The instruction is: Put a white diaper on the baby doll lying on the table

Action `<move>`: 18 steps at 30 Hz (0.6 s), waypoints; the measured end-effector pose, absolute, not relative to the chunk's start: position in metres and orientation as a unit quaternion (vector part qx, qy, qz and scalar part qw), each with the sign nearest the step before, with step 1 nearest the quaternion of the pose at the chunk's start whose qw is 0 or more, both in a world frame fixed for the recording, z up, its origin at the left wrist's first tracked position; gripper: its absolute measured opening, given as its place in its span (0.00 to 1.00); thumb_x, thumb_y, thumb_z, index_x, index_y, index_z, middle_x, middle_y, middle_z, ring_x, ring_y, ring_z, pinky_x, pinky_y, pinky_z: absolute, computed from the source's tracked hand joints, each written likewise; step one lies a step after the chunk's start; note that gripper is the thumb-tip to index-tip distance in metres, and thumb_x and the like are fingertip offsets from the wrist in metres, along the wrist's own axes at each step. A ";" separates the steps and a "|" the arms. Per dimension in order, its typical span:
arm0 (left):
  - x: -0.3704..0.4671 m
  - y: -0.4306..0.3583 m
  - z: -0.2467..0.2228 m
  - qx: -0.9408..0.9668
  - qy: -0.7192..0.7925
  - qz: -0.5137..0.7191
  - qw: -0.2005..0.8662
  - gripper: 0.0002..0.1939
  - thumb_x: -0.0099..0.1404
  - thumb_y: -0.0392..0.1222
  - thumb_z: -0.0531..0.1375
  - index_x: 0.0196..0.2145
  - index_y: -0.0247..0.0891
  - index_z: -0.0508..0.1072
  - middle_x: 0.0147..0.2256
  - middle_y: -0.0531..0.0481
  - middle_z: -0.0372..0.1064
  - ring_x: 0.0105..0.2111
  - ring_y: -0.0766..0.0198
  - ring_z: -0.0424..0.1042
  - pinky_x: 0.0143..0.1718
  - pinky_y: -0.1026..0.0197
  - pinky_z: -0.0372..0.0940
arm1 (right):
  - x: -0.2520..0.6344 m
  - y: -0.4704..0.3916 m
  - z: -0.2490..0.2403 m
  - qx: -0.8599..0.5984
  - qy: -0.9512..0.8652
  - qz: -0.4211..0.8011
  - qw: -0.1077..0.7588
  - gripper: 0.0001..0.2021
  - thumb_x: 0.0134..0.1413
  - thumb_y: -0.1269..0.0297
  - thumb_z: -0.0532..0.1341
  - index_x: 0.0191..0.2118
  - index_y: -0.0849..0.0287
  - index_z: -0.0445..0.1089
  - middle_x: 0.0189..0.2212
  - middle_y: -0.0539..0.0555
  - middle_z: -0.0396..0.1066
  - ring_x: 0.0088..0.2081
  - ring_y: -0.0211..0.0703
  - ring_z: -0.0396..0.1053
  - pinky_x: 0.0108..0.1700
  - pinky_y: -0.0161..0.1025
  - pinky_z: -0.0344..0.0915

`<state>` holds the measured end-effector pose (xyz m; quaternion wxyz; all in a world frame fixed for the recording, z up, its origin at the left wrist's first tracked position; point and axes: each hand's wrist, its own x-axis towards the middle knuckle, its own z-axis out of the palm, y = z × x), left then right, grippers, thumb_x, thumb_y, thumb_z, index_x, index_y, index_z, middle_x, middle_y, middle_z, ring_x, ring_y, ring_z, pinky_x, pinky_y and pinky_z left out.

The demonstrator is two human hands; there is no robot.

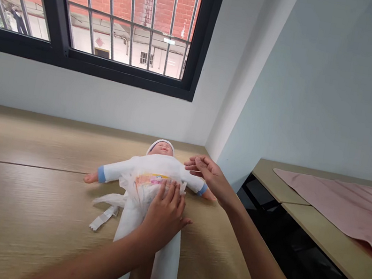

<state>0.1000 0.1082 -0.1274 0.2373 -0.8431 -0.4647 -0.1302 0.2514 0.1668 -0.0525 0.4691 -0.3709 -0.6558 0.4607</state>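
Observation:
A baby doll (167, 265) in a white suit with blue cuffs and a white cap lies on its back, arms spread, head toward the wall. Across its hips and belly is a white diaper (144, 187) with an orange and pink printed band. On the doll's left in the view, a diaper side flap (110, 199) and a white strip (104, 218) stick out over the table. My left hand (164, 217) rests on the diaper's front, fingers stretched out. Above the doll's arm on the right, my right hand (209, 172) is raised with loosely bent fingers and nothing in it.
The doll lies on a wooden table (24, 208) pushed against the wall below a barred window (128, 15). To the right, past a dark gap, another table (313, 230) carries a pink cloth (335, 202).

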 end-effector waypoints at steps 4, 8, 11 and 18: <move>0.094 0.104 -0.111 -0.864 -0.471 -0.099 0.146 0.33 0.67 0.60 0.52 0.57 0.29 0.67 0.60 0.31 0.59 0.62 0.44 0.56 0.62 0.38 0.50 | 0.259 0.164 -0.043 -0.388 -0.666 0.438 0.463 0.16 0.58 0.49 0.59 0.39 0.59 0.67 0.42 0.56 0.72 0.43 0.44 0.72 0.51 0.44 0.65; 0.068 0.108 -0.072 -0.912 -0.398 -0.097 0.011 0.27 0.63 0.61 0.57 0.52 0.41 0.71 0.58 0.43 0.64 0.60 0.51 0.60 0.61 0.47 0.55 | 0.260 0.160 -0.041 -0.389 -0.702 0.428 0.415 0.15 0.59 0.50 0.58 0.38 0.59 0.67 0.43 0.55 0.71 0.43 0.45 0.72 0.48 0.43 0.66; 0.028 0.115 -0.034 -0.904 -0.372 -0.127 -0.172 0.15 0.70 0.51 0.51 0.45 0.44 0.73 0.48 0.54 0.73 0.47 0.66 0.71 0.47 0.64 0.64 | 0.261 0.158 -0.042 -0.382 -0.734 0.414 0.378 0.15 0.60 0.51 0.57 0.39 0.58 0.67 0.43 0.55 0.70 0.44 0.46 0.71 0.48 0.44 0.65; -0.042 0.141 -0.035 -0.748 -0.638 0.087 -0.160 0.10 0.48 0.41 0.65 0.21 0.37 0.66 0.24 0.49 0.71 0.25 0.58 0.69 0.29 0.58 0.63 | 0.246 0.142 -0.049 -0.362 -0.843 0.294 0.269 0.12 0.63 0.55 0.54 0.41 0.55 0.70 0.41 0.54 0.73 0.44 0.48 0.70 0.48 0.46 0.65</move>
